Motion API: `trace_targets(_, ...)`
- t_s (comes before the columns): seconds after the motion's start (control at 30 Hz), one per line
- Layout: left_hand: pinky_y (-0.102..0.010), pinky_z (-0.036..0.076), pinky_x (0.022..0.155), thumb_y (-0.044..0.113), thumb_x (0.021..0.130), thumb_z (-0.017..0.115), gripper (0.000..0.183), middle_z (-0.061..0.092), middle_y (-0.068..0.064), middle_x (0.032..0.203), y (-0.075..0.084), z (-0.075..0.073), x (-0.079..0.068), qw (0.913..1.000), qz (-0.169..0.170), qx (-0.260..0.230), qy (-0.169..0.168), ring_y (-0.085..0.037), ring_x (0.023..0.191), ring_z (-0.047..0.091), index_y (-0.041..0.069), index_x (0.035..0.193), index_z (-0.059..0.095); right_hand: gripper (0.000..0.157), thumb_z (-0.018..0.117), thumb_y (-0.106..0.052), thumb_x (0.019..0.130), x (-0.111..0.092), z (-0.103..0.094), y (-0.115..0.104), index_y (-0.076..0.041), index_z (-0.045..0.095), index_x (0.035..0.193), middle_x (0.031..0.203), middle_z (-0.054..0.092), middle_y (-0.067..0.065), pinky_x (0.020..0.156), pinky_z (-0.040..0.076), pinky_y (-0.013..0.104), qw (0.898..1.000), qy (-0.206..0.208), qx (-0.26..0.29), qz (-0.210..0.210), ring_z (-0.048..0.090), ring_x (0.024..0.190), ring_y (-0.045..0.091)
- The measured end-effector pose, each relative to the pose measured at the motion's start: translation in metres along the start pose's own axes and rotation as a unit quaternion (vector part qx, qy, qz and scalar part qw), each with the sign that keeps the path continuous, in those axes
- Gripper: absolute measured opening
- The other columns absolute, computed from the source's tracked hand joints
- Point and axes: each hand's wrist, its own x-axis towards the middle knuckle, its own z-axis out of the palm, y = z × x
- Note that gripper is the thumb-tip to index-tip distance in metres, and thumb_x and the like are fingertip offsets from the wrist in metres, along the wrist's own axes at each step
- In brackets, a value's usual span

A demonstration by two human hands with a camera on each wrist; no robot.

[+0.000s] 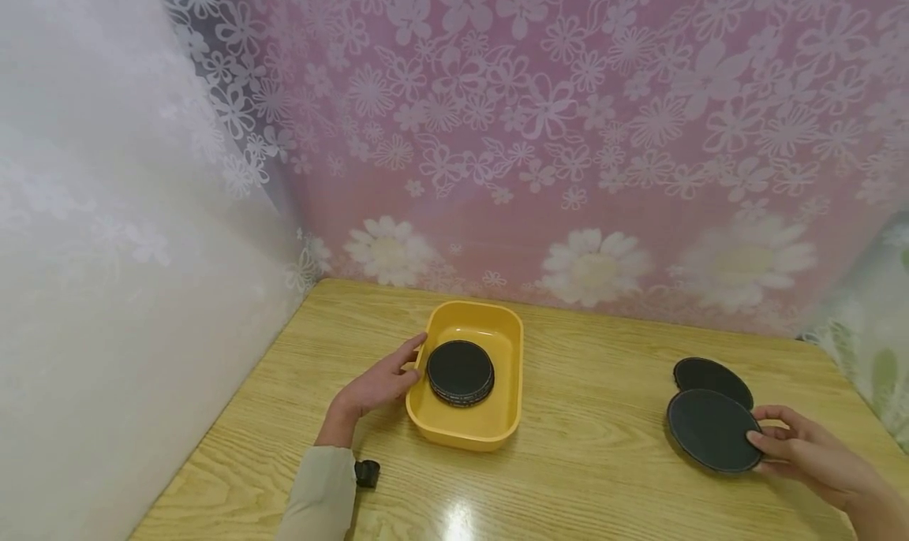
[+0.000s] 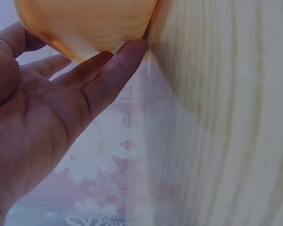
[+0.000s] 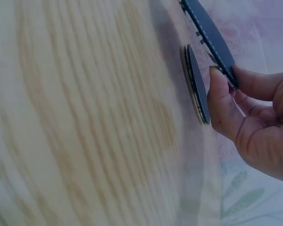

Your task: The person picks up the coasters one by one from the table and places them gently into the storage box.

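Observation:
My right hand [image 1: 813,454] pinches a round black coaster [image 1: 712,430] with stitched edging by its right edge, between thumb and fingers. In the right wrist view, this held coaster [image 3: 213,42] is tilted and raised off the table. Below and behind it, more black coasters [image 1: 713,375] lie on the table; the right wrist view shows them as a thin stack [image 3: 195,87]. At the left, my left hand [image 1: 379,383] rests its extended fingers against the outer wall of a yellow rectangular tub [image 1: 507,383]. Inside the tub sits a stack of black coasters [image 1: 460,370].
The wooden table [image 1: 589,446] meets a pink flowered curtain [image 1: 497,170] along its back edge. A pale curtain [image 1: 128,249] hangs at the left side. A small black object [image 1: 367,473] shows beside the left sleeve [image 1: 321,486].

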Motion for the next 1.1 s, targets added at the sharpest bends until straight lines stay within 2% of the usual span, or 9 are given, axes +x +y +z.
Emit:
trace_targets(0.17,-0.05,0.044,0.101,0.014,0.103,0.046,0.066,0.031,-0.019,0.156,-0.002,0.001,0.0,1.0,-0.008,-0.002,0.004,-0.036,0.139,0.039,0.018,0.161,0.016,0.035,0.04,-0.004,0.106,0.01,0.015,-0.001,-0.035,0.055,0.112,0.104,0.052,0.002,0.079,0.056,0.031,0.997,-0.017,0.065,-0.043,0.067,0.087,0.016)
trace_targets(0.27,-0.049,0.045,0.1,0.014,0.102,0.046,0.066,0.031,-0.02,0.156,-0.002,0.002,0.0,1.0,-0.007,-0.004,0.005,-0.036,0.138,0.04,0.018,0.161,0.016,0.032,0.039,-0.001,0.106,0.018,0.026,-0.002,-0.028,0.052,0.115,0.102,0.051,0.005,0.079,0.056,0.03,0.994,-0.021,0.09,-0.064,0.067,0.087,0.016)
trace_targets(0.4,-0.049,0.044,0.1,0.014,0.102,0.046,0.066,0.031,-0.021,0.156,-0.001,0.001,0.0,1.0,-0.004,0.0,0.008,-0.036,0.137,0.041,0.017,0.161,0.017,0.022,0.044,-0.002,0.105,0.03,0.041,-0.01,-0.015,0.038,0.122,0.105,0.052,0.009,0.078,0.056,0.031,0.994,0.007,0.09,-0.066,0.067,0.088,0.019)
trace_targets(0.57,-0.051,0.044,0.101,0.013,0.102,0.046,0.066,0.032,-0.022,0.155,-0.001,0.001,0.0,1.0,0.003,0.0,0.005,-0.037,0.137,0.041,0.016,0.161,0.017,0.032,0.048,-0.004,0.104,0.045,0.059,-0.023,-0.003,0.025,0.125,0.105,0.055,0.01,0.078,0.057,0.032,0.994,0.031,0.082,-0.065,0.068,0.088,0.021)
trace_targets(0.77,-0.048,0.046,0.096,0.013,0.102,0.046,0.066,0.032,-0.022,0.155,0.0,0.001,0.0,1.0,-0.004,-0.006,0.005,-0.037,0.137,0.041,0.017,0.161,0.017,0.036,0.051,-0.005,0.103,0.061,0.084,-0.039,-0.002,0.026,0.128,0.105,0.055,0.008,0.077,0.057,0.031,0.993,0.047,0.07,-0.079,0.067,0.088,0.018)
trace_targets(1.1,-0.047,0.049,0.093,0.013,0.102,0.046,0.067,0.031,-0.024,0.155,0.001,0.001,-0.001,0.9998,-0.005,-0.019,0.0,-0.037,0.133,0.046,0.017,0.161,0.015,0.043,0.055,-0.009,0.102,0.09,0.13,-0.068,-0.002,0.026,0.133,0.102,0.058,0.009,0.077,0.057,0.029,0.991,0.055,0.097,-0.077,0.068,0.085,0.018)
